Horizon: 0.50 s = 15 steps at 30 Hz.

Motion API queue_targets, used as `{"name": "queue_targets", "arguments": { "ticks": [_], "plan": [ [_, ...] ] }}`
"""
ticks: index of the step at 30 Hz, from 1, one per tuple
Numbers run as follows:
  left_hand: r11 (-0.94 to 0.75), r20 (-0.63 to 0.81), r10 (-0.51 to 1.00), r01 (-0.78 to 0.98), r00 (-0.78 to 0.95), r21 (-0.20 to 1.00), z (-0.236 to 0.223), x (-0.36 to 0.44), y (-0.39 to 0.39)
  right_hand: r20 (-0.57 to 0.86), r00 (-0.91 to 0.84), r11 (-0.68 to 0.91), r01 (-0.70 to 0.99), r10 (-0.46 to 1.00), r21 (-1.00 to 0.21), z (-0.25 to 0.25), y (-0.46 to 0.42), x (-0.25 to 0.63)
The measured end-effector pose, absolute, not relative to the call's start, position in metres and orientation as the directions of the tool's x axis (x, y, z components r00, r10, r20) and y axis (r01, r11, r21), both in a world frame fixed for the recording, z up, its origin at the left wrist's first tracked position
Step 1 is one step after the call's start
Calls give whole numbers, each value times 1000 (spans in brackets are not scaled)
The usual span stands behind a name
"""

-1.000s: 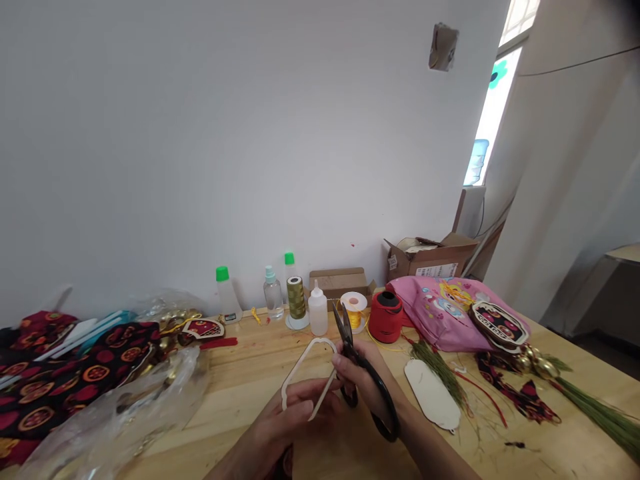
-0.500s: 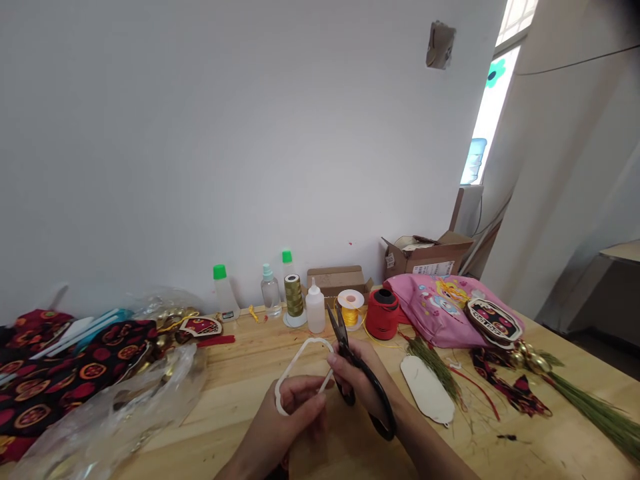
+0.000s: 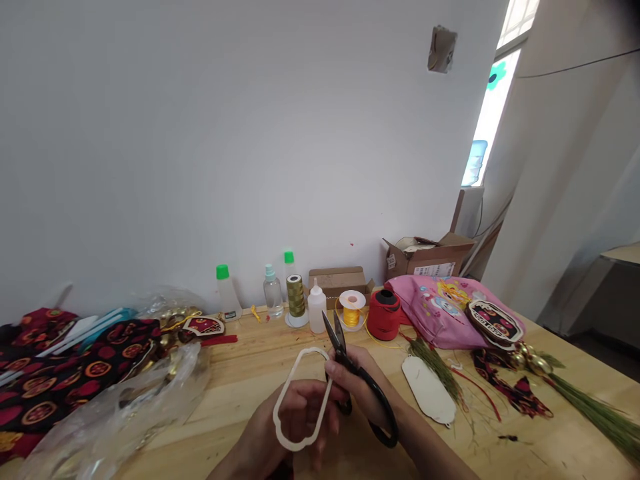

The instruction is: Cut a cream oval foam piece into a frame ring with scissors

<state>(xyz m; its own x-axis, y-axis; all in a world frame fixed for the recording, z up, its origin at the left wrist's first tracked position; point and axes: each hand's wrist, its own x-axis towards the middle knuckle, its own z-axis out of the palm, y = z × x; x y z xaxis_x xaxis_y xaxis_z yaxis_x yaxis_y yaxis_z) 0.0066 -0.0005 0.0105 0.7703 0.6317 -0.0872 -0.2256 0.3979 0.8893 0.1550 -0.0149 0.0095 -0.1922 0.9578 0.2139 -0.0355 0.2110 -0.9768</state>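
Pale and probably wooden, the thin open border (image 3: pixel 283 393) was at the lower centre of the view, lifted off the tabletop (image 3: pixel 240 380). It looked very light and fairly stiff, dry enough not to slip, yet its narrow sides could well have snapped under a twist or a hard squeeze. A gentle pinch on a long side, with support behind the broader curved end, seemed the safest hold.

The right hand (image 3: pixel 363 380) was wrapped around black-handled scissors (image 3: pixel 342 353), its grip closed; the blades pointed toward the top of the view, tips slightly parted, just beside the border. Its thumb lay against the border's upper right side, apparently pinching it as well. The left hand (image 3: pixel 265 417) came in from the bottom left of centre, palm turned inward, fingers loosely curled behind the opening; whether its grip was clasping the border could not be told.
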Motion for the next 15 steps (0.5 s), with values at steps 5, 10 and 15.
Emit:
{"name": "queue_targets", "arguments": {
  "ticks": [5,10,15],
  "plan": [
    [364,-144,671,-153,728,919,0,13,0,252,-225,281,107,941,-954,13,-15,154],
    [285,-153,781,-127,605,950,8,16,-2,405,-58,361,580,912,-730,14,-9,170],
    [202,-74,852,-196,518,959,6,12,4,425,-178,393,775,888,-496,5,-10,179]
  ]
}}
